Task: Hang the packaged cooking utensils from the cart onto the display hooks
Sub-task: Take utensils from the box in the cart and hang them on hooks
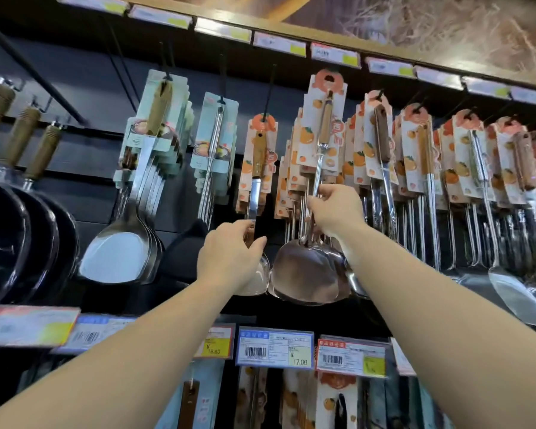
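Steel spatula (317, 181) pinched in my right hand (334, 209), card above not yet hooked; left hand (229, 258) grips the hung neighbouring spatula (256, 193); cart unseen.

Hooks packed tight: carded spatulas (322, 168) hang side by side, blades touching. Only gaps: dark panel (180, 193) between the green-card bunches (155, 125), and below the blades above the price tags (274, 351).

2 bare forearms in view, both uncovered from the lower frame edge to the wrist; no sleeve edge visible. Left hand (229, 258) and right hand (336, 209): no gloves, rings, watch or wristband seen. Fingernails too blurred to assess.
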Demonstrator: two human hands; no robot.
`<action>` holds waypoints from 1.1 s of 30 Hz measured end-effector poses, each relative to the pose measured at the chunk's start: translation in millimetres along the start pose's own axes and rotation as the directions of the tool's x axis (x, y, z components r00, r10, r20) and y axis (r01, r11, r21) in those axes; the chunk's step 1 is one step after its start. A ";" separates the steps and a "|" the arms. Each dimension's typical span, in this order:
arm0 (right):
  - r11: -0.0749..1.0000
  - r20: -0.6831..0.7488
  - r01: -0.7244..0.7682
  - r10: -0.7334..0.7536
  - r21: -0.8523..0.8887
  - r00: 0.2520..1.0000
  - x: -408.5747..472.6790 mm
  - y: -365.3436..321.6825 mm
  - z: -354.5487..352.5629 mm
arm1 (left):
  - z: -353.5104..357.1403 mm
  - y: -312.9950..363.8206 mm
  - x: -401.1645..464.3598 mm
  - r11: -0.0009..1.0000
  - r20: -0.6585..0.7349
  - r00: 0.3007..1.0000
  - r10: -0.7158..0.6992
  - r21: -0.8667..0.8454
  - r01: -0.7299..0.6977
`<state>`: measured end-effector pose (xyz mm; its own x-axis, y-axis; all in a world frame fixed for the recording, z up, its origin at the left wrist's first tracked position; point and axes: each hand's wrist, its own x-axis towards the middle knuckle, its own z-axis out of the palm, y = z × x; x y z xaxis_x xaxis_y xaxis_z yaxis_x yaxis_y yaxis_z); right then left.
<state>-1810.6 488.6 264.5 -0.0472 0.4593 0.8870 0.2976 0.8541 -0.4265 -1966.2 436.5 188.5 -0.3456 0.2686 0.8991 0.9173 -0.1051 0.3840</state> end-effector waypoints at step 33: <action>0.947 -0.136 0.096 -0.143 -0.306 0.980 -18.8 23.4 -1.3 | 10.9 3.1 -8.2 0.985 -0.175 0.971 0.164 -0.025 -0.171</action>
<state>-1801.6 499.6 238.1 0.0409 0.2948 0.9547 0.5695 0.7782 -0.2647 -1958.3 444.5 180.0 -0.2194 0.0759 0.9727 0.9577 -0.1734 0.2295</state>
